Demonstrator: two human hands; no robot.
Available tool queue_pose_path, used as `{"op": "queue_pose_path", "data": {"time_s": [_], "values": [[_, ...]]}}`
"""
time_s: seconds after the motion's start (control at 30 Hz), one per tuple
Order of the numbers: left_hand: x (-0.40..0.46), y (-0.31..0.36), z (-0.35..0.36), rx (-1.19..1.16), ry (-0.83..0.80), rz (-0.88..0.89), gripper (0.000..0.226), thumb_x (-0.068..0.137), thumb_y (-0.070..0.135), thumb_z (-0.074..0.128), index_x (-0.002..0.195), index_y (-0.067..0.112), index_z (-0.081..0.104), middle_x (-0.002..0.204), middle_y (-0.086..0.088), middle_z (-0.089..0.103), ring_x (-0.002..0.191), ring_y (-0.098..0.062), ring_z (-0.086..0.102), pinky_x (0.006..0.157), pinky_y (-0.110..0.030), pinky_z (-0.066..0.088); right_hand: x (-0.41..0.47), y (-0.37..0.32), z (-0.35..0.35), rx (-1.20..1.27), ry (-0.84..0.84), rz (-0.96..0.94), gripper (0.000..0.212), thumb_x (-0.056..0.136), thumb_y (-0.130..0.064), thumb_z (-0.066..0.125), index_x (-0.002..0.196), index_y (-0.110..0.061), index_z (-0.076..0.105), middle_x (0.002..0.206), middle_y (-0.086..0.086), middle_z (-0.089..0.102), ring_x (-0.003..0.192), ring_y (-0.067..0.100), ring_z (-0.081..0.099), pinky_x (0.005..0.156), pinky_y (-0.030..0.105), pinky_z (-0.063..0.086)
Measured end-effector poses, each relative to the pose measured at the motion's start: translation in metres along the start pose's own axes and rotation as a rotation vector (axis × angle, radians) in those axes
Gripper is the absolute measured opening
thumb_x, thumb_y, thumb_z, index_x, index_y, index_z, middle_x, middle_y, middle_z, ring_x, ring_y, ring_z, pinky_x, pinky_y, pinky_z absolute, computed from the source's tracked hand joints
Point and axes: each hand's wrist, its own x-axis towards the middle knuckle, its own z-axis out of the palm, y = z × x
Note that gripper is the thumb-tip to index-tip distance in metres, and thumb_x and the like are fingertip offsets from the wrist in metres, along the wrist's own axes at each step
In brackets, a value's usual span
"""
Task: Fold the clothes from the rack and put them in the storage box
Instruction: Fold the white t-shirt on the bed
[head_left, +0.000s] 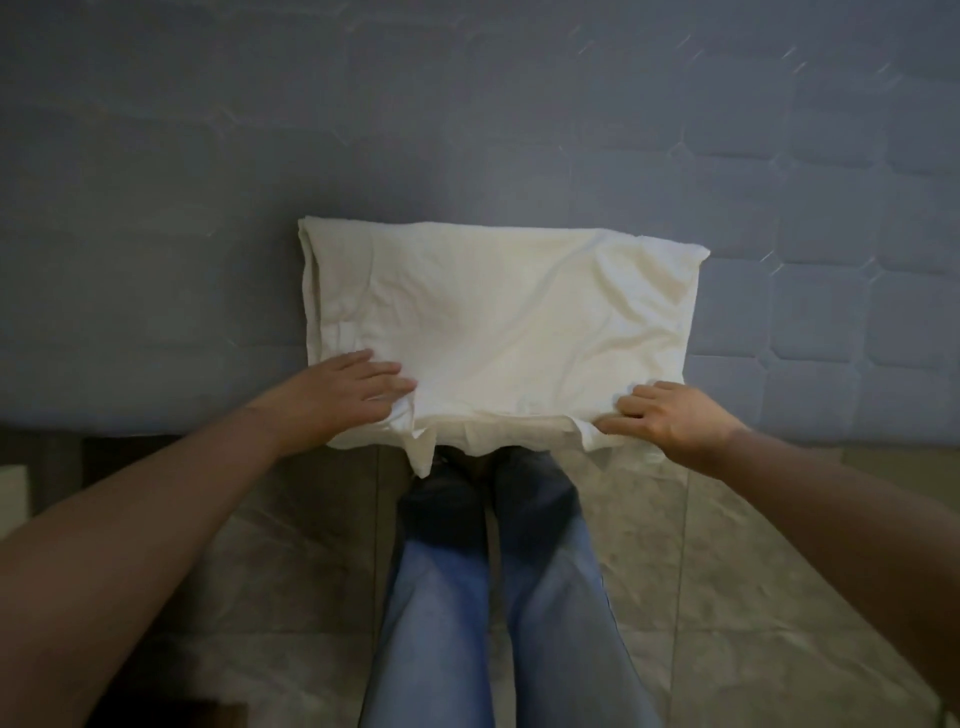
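On the grey quilted mattress (208, 208) lies a cream folded cloth garment (498, 322), its near edge overhanging. Left hand (343, 389) rests flat, fingers spread, on 1 corner; right hand (670, 415) pinches the other.

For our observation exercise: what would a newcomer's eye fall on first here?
The cream-white folded garment lying on the grey quilted mattress, its near edge hanging over the side. Then the left hand resting flat on its near left corner, while the right hand pinches the near right corner.
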Motion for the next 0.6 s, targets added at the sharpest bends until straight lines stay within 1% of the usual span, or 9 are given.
{"op": "queue_pose_path", "data": {"time_s": [0.1, 0.17, 0.23, 0.3, 0.37, 0.4, 0.47, 0.53, 0.6], "values": [[-0.002, 0.005, 0.008, 0.042, 0.032, 0.113, 0.069, 0.066, 0.006, 0.082, 0.121, 0.028, 0.045, 0.160, 0.000, 0.016, 0.147, -0.026, 0.018, 0.118, -0.049, -0.004, -0.002, -0.004, -0.001, 0.011, -0.019, -0.025, 0.071, 0.055, 0.007, 0.086, 0.112, -0.034, 0.074, 0.103, 0.002, 0.068, 0.080, 0.025, 0.064, 0.066, 0.033, 0.054], [0.000, 0.010, 0.015, 0.060, -0.025, 0.171, 0.052, 0.080, 0.011, 0.072, 0.121, 0.030, 0.046, 0.163, 0.001, 0.003, 0.149, -0.027, 0.004, 0.116, -0.059, -0.006, -0.004, -0.002, 0.002, -0.010, -0.141, -0.067, 0.067, 0.058, 0.001, 0.082, 0.111, -0.041, 0.073, 0.102, -0.003, 0.063, 0.083, 0.020, 0.059, 0.070, 0.032, 0.053], [0.000, 0.011, 0.017, 0.069, -0.180, 0.139, 0.032, 0.088, 0.022, 0.060, 0.118, 0.030, 0.052, 0.163, 0.004, -0.007, 0.150, -0.026, -0.011, 0.114, -0.064, -0.010, -0.004, -0.001, 0.005, 0.005, -0.219, -0.089, 0.039, 0.067, -0.015, 0.073, 0.096, -0.040, 0.077, 0.098, -0.009, 0.061, 0.088, 0.017, 0.057, 0.079, 0.033, 0.053], [0.003, 0.012, 0.010, -0.021, -0.091, 0.115, 0.015, 0.087, 0.038, 0.051, 0.096, 0.031, 0.059, 0.159, 0.007, 0.025, 0.151, -0.025, 0.012, 0.117, -0.059, 0.002, 0.002, 0.002, 0.002, 0.124, -0.114, -0.032, 0.018, 0.076, -0.024, 0.059, 0.074, -0.028, 0.076, 0.088, -0.008, 0.064, 0.081, 0.020, 0.062, 0.074, 0.036, 0.054], [0.012, 0.009, -0.002, -0.134, 0.088, 0.033, 0.020, 0.090, 0.041, 0.045, 0.081, 0.029, 0.059, 0.111, 0.009, 0.065, 0.115, -0.021, 0.057, 0.110, -0.042, 0.029, 0.015, 0.007, -0.005, 0.270, 0.068, 0.144, 0.022, 0.083, -0.025, 0.051, 0.071, -0.022, 0.069, 0.080, -0.003, 0.060, 0.072, 0.026, 0.061, 0.062, 0.032, 0.051], [0.019, 0.005, -0.011, -0.172, 0.179, -0.025, 0.019, 0.091, 0.037, 0.046, 0.080, 0.026, 0.057, 0.089, 0.008, 0.063, 0.090, -0.017, 0.060, 0.096, -0.035, 0.040, 0.022, 0.011, -0.011, 0.312, 0.169, 0.255, 0.023, 0.086, -0.026, 0.048, 0.076, -0.020, 0.067, 0.081, -0.002, 0.057, 0.070, 0.029, 0.059, 0.057, 0.032, 0.048], [0.038, -0.006, -0.030, -0.217, 0.368, -0.185, 0.012, 0.091, 0.026, 0.051, 0.087, 0.019, 0.060, 0.084, 0.001, 0.060, 0.075, -0.018, 0.055, 0.076, -0.034, 0.046, 0.040, 0.020, -0.027, 0.334, 0.330, 0.502, 0.024, 0.091, -0.023, 0.044, 0.097, -0.017, 0.067, 0.097, 0.002, 0.056, 0.076, 0.032, 0.059, 0.054, 0.033, 0.047], [0.056, -0.026, -0.044, -0.282, 0.534, -0.468, 0.018, 0.091, 0.013, 0.054, 0.105, 0.011, 0.064, 0.108, -0.009, 0.063, 0.088, -0.027, 0.060, 0.078, -0.041, 0.049, 0.059, 0.033, -0.042, 0.374, 0.385, 0.742, 0.042, 0.090, -0.009, 0.046, 0.129, -0.023, 0.054, 0.134, 0.001, 0.047, 0.090, 0.029, 0.060, 0.058, 0.034, 0.048], [0.066, -0.047, -0.055, -0.330, 0.605, -0.770, 0.034, 0.090, 0.007, 0.052, 0.123, 0.009, 0.058, 0.127, -0.014, 0.056, 0.101, -0.035, 0.060, 0.083, -0.045, 0.051, 0.077, 0.046, -0.053, 0.426, 0.331, 0.904, 0.069, 0.090, 0.000, 0.045, 0.149, -0.032, 0.030, 0.158, -0.008, 0.024, 0.099, 0.029, 0.059, 0.061, 0.035, 0.047]]}}
